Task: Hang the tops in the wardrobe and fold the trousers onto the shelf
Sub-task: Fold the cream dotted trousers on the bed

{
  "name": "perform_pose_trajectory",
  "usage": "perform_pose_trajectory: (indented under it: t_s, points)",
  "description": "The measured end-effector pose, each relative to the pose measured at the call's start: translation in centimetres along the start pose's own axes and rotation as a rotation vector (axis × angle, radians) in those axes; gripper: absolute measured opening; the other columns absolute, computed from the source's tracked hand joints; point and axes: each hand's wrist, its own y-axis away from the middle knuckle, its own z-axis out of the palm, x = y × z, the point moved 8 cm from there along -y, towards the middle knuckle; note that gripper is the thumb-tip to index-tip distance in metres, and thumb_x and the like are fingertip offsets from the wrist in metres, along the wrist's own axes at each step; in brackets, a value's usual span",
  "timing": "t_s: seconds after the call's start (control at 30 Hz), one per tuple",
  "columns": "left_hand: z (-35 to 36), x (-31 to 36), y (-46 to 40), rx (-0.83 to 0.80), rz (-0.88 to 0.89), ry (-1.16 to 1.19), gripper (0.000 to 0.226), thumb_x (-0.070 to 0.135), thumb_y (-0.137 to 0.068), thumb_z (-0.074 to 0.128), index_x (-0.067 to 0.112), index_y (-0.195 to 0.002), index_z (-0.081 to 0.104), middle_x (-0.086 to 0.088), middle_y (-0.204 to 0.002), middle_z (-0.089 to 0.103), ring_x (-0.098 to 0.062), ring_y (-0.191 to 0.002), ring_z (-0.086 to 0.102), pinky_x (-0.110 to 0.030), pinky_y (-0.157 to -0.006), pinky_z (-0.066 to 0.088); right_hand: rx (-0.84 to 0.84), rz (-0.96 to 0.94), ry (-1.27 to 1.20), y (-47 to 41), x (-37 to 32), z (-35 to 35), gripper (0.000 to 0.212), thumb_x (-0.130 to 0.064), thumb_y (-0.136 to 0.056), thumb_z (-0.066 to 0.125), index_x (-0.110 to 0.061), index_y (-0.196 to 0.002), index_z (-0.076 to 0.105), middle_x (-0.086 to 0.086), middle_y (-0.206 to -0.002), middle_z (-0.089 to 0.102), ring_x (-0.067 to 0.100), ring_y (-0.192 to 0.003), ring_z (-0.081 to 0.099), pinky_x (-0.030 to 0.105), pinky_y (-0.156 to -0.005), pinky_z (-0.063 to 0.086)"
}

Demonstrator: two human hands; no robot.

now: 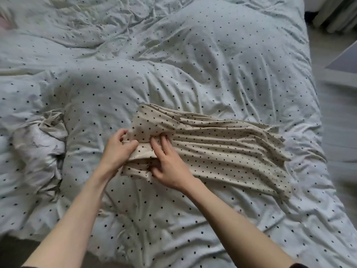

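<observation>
Beige dotted garment [222, 149] on duvet [193, 55] (rumpled), pinched by left hand [117, 149], right hand [170, 167].

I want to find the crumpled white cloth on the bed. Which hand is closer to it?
Left. The left hand grips the beige dotted garment on the side toward the crumpled white cloth; the right hand is farther away.
</observation>
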Motion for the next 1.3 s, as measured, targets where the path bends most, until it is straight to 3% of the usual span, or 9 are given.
perform_pose_trajectory:
  t_s: [0.17,0.3,0.4,0.5,0.57,0.67,0.87,1.07,1.3]
  points:
    - [-1.4,1.0,0.0,0.057,0.032,-0.170,0.042,0.014,-0.081,0.063,0.011,-0.123,0.057,-0.011,-0.119,0.062,-0.024,-0.107,0.055,-0.028,-0.082,0.039,-0.095,0.099,-0.362,-0.6,-0.8,1.2,0.074,-0.021,-0.089,0.050,-0.021,-0.152,0.009,0.007,-0.159,-0.006,0.014,-0.146,-0.008,0.030,-0.119,0.000]
    - [3.9,3.2,1.8,-0.033,0.160,-0.284,0.033,0.017,-0.082,0.062,0.016,-0.115,0.058,-0.005,-0.111,0.064,-0.015,-0.084,0.055,-0.023,-0.067,0.038,0.042,0.250,-0.945,2.2,2.4,-0.9,0.049,-0.030,-0.100,0.035,-0.019,-0.147,0.027,-0.005,-0.153,0.026,0.002,-0.136,0.030,0.019,-0.112,0.026]
    - [9.8,4.4,3.9,-0.234,0.237,-0.186,0.031,0.018,-0.086,0.061,0.017,-0.116,0.058,-0.004,-0.113,0.063,-0.011,-0.091,0.058,-0.018,-0.077,0.042,0.228,0.370,-1.101,4.5,6.2,-3.3,0.050,-0.042,-0.100,0.017,-0.021,-0.141,0.038,-0.004,-0.145,0.043,0.004,-0.128,0.044,0.020,-0.104,0.036]
    - [14.4,4.0,5.7,-0.473,0.276,-0.149,0.036,0.017,-0.091,0.055,0.020,-0.127,0.056,-0.002,-0.117,0.064,-0.008,-0.098,0.059,-0.016,-0.087,0.042,0.401,0.527,-0.913,6.7,10.0,-5.6,0.047,-0.039,-0.102,0.026,-0.018,-0.143,0.037,0.001,-0.149,0.039,0.011,-0.134,0.038,0.030,-0.110,0.031]
    - [13.8,3.2,5.0,-0.399,0.280,-0.136,0.036,0.013,-0.093,0.052,0.018,-0.128,0.055,-0.002,-0.122,0.061,-0.009,-0.106,0.056,-0.020,-0.094,0.042,0.439,0.532,-0.651,7.7,11.0,-6.4,0.045,-0.031,-0.101,0.038,-0.018,-0.144,0.035,-0.003,-0.151,0.034,0.007,-0.136,0.032,0.031,-0.112,0.028]
    - [11.6,-0.2,2.9,-0.231,0.143,-0.164,0.039,0.016,-0.094,0.052,0.015,-0.133,0.049,-0.006,-0.131,0.052,-0.017,-0.119,0.050,-0.030,-0.103,0.038,0.396,0.327,-0.234,7.7,9.0,-5.6,0.041,-0.017,-0.098,0.046,-0.016,-0.139,0.045,-0.001,-0.152,0.030,0.009,-0.140,0.022,0.034,-0.118,0.020]
    - [13.0,-4.1,1.6,-0.386,-0.106,0.031,0.049,0.026,-0.090,0.061,0.008,-0.133,0.046,-0.008,-0.128,0.057,-0.021,-0.118,0.054,-0.041,-0.103,0.042,0.198,0.265,0.307,6.5,8.5,-2.9,0.045,-0.027,-0.097,0.044,-0.020,-0.141,0.042,0.009,-0.156,0.020,0.033,-0.146,0.005,0.046,-0.118,0.007]
    - [14.0,-3.7,0.8,-0.369,-0.152,0.113,0.048,0.021,-0.081,0.071,0.013,-0.122,0.048,-0.003,-0.113,0.063,-0.014,-0.097,0.062,-0.029,-0.084,0.050,0.300,0.160,0.358,6.8,7.6,-4.2,0.037,-0.010,-0.081,0.066,0.000,-0.117,0.063,0.022,-0.137,0.049,0.039,-0.130,0.044,0.050,-0.108,0.035]
    - [10.3,-0.4,1.6,-0.235,-0.031,0.090,0.038,0.016,-0.072,0.072,0.016,-0.108,0.061,-0.005,-0.101,0.069,-0.022,-0.096,0.064,-0.042,-0.091,0.050,0.195,0.179,0.047,5.3,7.3,-3.5,0.050,-0.015,-0.097,0.045,-0.007,-0.145,0.034,0.018,-0.153,0.025,0.029,-0.141,0.027,0.034,-0.117,0.017]
